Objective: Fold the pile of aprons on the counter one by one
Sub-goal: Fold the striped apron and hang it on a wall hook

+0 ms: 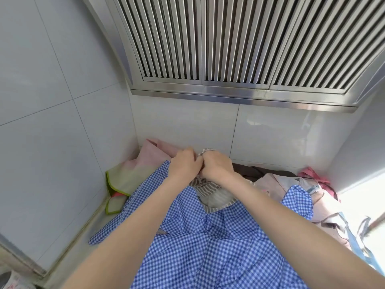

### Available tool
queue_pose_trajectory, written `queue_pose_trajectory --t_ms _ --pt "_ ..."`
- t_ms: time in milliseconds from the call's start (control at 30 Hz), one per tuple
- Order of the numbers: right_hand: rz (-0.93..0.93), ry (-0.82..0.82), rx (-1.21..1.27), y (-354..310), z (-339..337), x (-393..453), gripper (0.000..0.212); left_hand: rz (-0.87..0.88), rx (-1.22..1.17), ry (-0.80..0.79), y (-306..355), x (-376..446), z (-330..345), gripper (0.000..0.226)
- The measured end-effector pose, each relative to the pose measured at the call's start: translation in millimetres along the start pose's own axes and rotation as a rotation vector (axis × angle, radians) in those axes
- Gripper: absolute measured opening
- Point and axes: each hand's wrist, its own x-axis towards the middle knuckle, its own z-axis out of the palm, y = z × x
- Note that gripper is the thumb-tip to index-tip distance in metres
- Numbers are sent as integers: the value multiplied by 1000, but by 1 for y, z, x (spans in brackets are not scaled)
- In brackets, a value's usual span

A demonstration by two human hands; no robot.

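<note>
Aprons everywhere on this tabletop (87,230): far left, a pink cloth with lime-green trim (133,174) sits in the tiled corner, and a blue-and-white gingham apron (208,247) sprawls across the middle. Left hand (184,164) has its grip curled, pinching a grey striped apron (205,184) at the top edge; right hand (218,166), touching it, pinches the same fabric. Further right, a heap of pale pink aprons (295,190) waits.

2 bare, sleeveless forearms (129,222)
</note>
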Motion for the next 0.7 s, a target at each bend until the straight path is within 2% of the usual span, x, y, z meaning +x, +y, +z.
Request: queue_pose_trajectory --t_ms 100,167,233,300,367,500,600,700 --pt "-140 47 -152 -4 15 -8 28 -201 -47 -93 -23 9 13 36" --pt "-206 40 -190 -2 30 -12 30 -372 -257 -256 -36 10 21 36" --pt "-270 25 -210 -1 42 -18 29 -485 -470 -332 -43 -1 27 26" --pt "-341 26 -208 1 56 -26 30 -517 -516 -328 -51 -11 35 10" --pt "-423 78 -167 0 68 -36 31 -550 -548 -295 -61 -17 43 20" --pt "-567 211 -45 3 81 -45 37 -639 -725 -340 -81 -20 47 13" --pt "-492 211 139 7 75 -39 27 -562 -860 -447 -88 -21 36 19" --pt "-394 191 417 9 65 -27 26 -529 -1007 -485 -88 -21 23 25"
